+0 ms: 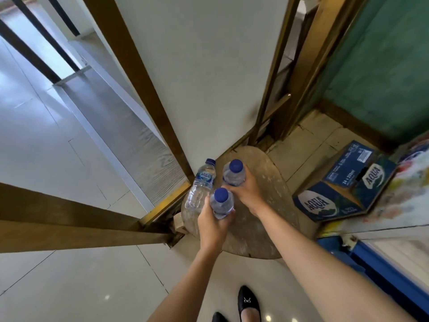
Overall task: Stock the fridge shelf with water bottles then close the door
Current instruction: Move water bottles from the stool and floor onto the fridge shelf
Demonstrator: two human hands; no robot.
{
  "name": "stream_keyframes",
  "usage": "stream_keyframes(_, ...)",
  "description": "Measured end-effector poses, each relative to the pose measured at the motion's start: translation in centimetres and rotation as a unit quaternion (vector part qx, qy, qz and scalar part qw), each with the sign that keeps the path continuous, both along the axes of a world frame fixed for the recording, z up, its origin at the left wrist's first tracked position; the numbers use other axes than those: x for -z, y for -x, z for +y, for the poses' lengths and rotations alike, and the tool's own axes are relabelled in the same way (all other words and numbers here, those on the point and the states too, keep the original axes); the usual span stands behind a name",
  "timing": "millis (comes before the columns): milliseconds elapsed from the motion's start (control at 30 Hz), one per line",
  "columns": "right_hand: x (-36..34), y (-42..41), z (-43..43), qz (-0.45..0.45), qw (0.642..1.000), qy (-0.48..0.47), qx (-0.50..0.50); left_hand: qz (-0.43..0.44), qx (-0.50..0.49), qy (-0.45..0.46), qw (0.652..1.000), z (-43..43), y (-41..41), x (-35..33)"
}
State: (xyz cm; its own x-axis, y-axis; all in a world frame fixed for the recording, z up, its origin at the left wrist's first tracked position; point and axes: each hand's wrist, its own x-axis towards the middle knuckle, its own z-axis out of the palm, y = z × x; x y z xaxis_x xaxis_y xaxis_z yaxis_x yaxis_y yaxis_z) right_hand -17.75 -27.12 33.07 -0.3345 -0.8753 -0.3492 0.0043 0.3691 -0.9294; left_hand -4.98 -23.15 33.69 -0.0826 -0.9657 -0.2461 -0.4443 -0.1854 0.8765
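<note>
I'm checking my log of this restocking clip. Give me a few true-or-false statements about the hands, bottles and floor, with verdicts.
1. The left hand grips the near bottle. True.
2. The right hand is empty. False: it grips the far bottle.
3. An AQUA carton sits on the floor right of the stool. True.
4. The labelled third bottle lies in the carton. False: it stands tilted beside the left hand.
5. The person is barefoot. False: black shoes.
</note>
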Motion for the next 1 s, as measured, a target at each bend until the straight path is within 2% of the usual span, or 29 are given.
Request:
stream_keyframes(167, -3.1, 2.6, 4.9, -0.001, 0.996, -0.05, 0.072, 0.009, 0.023, -0.035, 0.999, 1.2, -0.5, -2.2)
stream_keyframes(267, -7.2, 4.8, 8.5, 0.005, 0.992, -0.057, 0.108, 0.032, 0.064, -0.043, 0.997, 1.6, 0.7, -5.8)
stream_keyframes(467, -19.9, 9.2, 14.9, 0.05, 0.985, -0.006, 0.167, 0.083, 0.211, -0.016, 0.974, 2.0, 6.1, -18.7)
stream_keyframes(600, -30.7, 12.8, 19.0, 0.104, 0.974, 0.063, 0.194, 0.124, 0.321, 0.036, 0.938, 3.2, 11.9, -28.8)
stream_keyframes(867, -51.6, 19.1, 29.7, 0.218, 0.904, 0.207, 0.305, 0.218, 0.423, 0.18, 0.861, 9.9, 23.1, -50.3)
stream_keyframes(1000, -59.4, 22.4, 35.2, 0.258, 0.859, 0.252, 0.364, 0.266, 0.446, 0.223, 0.825, 15.0, 27.9, -57.9)
